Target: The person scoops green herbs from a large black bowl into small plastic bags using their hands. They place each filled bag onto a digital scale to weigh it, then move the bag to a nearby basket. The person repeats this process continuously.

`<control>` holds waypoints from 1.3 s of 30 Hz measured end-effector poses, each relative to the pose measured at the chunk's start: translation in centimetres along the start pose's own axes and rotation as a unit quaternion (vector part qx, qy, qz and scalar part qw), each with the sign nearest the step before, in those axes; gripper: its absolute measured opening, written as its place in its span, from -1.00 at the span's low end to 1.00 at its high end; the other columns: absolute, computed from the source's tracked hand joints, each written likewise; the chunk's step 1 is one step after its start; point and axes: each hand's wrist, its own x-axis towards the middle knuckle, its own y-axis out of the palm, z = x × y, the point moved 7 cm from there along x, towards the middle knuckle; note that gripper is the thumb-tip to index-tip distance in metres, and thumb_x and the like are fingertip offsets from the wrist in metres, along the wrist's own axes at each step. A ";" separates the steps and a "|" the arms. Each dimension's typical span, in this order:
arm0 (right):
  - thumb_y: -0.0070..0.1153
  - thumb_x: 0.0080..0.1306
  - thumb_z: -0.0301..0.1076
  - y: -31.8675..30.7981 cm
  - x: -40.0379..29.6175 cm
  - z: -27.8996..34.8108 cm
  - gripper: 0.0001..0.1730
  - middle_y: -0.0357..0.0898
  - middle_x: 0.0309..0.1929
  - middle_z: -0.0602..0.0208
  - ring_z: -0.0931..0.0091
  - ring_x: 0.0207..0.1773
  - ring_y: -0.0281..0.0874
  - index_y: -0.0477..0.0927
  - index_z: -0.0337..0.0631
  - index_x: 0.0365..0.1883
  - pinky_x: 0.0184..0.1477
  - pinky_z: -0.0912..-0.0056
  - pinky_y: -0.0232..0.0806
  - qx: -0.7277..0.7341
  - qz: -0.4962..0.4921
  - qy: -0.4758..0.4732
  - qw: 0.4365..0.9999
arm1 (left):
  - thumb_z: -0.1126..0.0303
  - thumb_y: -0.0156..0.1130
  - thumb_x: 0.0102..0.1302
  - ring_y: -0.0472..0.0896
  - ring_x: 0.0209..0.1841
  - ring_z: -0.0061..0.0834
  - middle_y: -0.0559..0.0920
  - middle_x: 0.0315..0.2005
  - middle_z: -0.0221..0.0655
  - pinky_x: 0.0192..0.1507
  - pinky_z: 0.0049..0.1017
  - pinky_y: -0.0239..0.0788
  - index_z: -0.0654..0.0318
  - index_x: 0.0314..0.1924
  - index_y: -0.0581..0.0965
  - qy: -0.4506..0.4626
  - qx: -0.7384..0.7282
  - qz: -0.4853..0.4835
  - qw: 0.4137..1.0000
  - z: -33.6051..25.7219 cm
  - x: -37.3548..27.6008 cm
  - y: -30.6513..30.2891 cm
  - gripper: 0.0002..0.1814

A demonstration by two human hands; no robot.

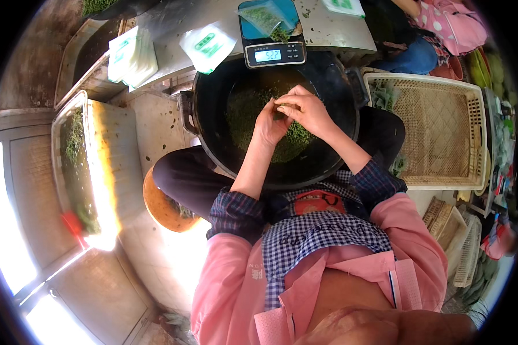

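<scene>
Both hands meet above a wide black tub that stands between the knees. My left hand has its palm turned up and its fingers curled. From the right, my right hand brings its thumb and fingertips against the left fingertips. A speck of green shows there, but what the fingers hold is too small to tell. Below the hands, small green leaves or buds lie in the tub, brighter in one heap. Behind it, a digital scale with a lit display carries a clear plastic bag of greens.
Printed plastic bags and a thicker bag stack lie along the metal table. A plastic crate stands right, a white bin of greens left. An orange basin is by the left knee. Another person sits at upper right.
</scene>
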 end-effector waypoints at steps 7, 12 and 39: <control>0.14 0.28 -0.37 -1.9 5.0 -3.9 -0.71 0.57 -0.35 0.45 0.70 -0.40 0.44 0.55 -0.28 -0.05 -0.43 0.64 0.29 0.284 -0.045 0.104 0.952 | 0.17 -0.11 0.46 0.56 -0.05 -0.28 0.56 -0.10 -0.17 -0.05 -0.39 0.52 0.41 0.01 0.46 0.012 0.014 -0.007 1.000 -1.0 0.0 -1.2 -0.59; 0.13 0.28 -0.39 -6.4 10.6 -4.0 -0.72 0.59 -0.35 0.34 0.63 -0.41 0.51 0.53 -0.37 -0.10 -0.36 0.57 0.38 0.281 -0.228 0.058 0.930 | 0.17 -0.13 0.48 0.57 -0.10 -0.30 0.57 -0.13 -0.15 -0.04 -0.40 0.52 0.43 0.01 0.47 0.008 0.042 -0.002 0.999 -0.5 -0.8 -1.0 -0.57; 0.24 0.16 -0.24 -6.5 10.9 -1.4 -0.83 0.55 -0.45 0.33 0.35 -0.41 0.54 0.60 -0.14 -0.41 -0.35 0.32 0.36 -0.166 -0.268 -0.046 0.948 | 0.15 -0.07 0.45 0.28 -0.49 -0.61 0.40 -0.48 -0.51 -0.45 -0.60 0.18 0.19 -0.23 0.48 -0.017 0.021 -0.052 0.998 0.8 -2.6 -4.8 -0.71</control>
